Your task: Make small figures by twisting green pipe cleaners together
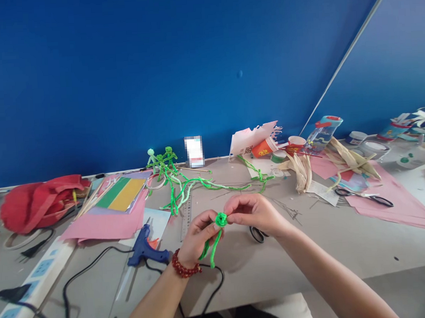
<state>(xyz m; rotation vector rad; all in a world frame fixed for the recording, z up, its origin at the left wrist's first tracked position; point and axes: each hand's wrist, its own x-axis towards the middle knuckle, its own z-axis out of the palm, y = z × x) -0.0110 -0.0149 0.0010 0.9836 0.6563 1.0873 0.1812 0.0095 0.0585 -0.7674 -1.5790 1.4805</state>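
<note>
Between my two hands is a bright green pipe-cleaner piece [221, 220], wound into a small round coil with two loose ends hanging below it. My left hand [200, 233], with a red bead bracelet [184, 266] at the wrist, grips the coil between thumb and fingers. From the right, the thumb and fingertips of my right hand [253, 213] pinch the coil's edge. Scissors with black handles [258, 234] lie partly hidden behind my right hand. Farther back, several green pipe-cleaner figures [168, 155] stand by long loose green pipe cleaners [195, 181].
A blue glue gun [146, 248] lies left, its black cord trailing past a white power strip [37, 277]. Pink paper [105, 224] and a red bag [40, 201] are behind it. On the right are dried husks [302, 171], orange paper cups [264, 148] and more scissors [364, 196].
</note>
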